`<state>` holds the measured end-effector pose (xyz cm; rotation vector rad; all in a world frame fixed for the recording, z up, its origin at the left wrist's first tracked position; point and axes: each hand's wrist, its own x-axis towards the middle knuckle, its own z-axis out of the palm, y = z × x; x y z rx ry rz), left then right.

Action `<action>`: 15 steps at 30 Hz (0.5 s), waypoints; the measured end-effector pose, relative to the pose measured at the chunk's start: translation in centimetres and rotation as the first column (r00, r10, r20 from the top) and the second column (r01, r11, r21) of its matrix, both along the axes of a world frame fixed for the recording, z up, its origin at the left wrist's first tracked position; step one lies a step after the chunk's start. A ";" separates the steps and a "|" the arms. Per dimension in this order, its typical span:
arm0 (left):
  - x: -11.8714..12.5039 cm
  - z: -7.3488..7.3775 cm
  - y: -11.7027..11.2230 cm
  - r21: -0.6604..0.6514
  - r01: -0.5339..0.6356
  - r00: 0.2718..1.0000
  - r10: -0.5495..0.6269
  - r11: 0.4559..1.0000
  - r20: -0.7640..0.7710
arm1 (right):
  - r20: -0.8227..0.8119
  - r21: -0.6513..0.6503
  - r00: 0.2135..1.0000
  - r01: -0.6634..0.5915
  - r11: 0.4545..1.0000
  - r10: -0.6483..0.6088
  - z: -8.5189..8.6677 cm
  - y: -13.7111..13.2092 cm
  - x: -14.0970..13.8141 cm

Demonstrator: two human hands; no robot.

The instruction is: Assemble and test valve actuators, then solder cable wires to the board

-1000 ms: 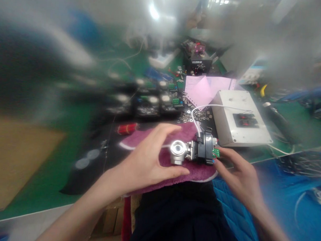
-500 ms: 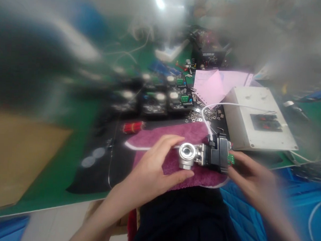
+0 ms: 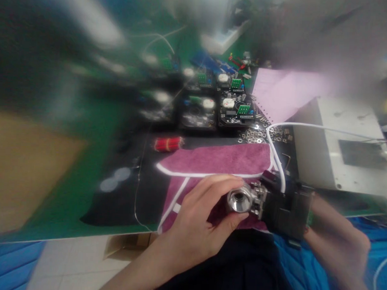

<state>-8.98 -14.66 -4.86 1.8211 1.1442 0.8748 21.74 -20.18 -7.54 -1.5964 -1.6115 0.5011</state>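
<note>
A motorized ball valve is held over the purple towel (image 3: pixel 224 158); its silver metal valve body (image 3: pixel 240 198) joins a black actuator housing (image 3: pixel 284 209). My left hand (image 3: pixel 207 209) is closed round the valve body, thumb below and fingers above. At the housing's right end is my right hand (image 3: pixel 333 230), its fingers mostly hidden behind the housing and blurred, apparently gripping it. A white cable (image 3: pixel 277 165) runs from the top of the housing to a grey box (image 3: pixel 326 166).
Several black modules with circuit boards (image 3: pixel 235 110) stand behind the towel. Loose nuts and washers (image 3: pixel 255 134) lie beside pink papers (image 3: pixel 284 91). A bundle of red parts (image 3: pixel 168 144) rests on the black mat (image 3: pixel 115 205). Cardboard (image 3: pixel 30 173) lies at the left.
The valve has been raised toward me and tilted, so its round opening faces me more. My right hand has moved in behind the housing end. The camera view has shifted.
</note>
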 end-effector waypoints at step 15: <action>0.3 0.0 0.7 -0.051 -0.013 1.000 0.013 0.999 -0.001 | 0.118 -0.076 0.991 0.071 0.995 -0.061 0.3 0.2 0.2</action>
